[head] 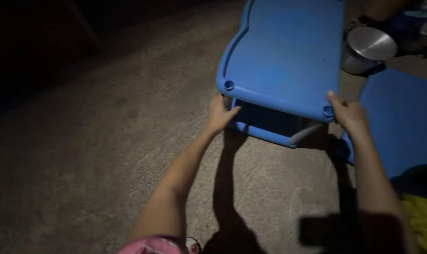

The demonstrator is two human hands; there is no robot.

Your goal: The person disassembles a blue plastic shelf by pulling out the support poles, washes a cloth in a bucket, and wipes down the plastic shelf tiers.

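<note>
The person grips a blue plastic table (288,51) by its near edge. The left hand (221,114) curls under the near-left corner, its fingers (232,112) tucked beneath the rim beside a small round socket. The right hand (349,114) clasps the near-right corner, thumb on top. The table stands on a rough concrete floor (105,155), where both arms cast long dark shadows. Just beyond the right corner sits a steel pot (366,51), and another blue surface (401,117) lies to the right. Something yellow (423,221) shows at the lower right.
</note>
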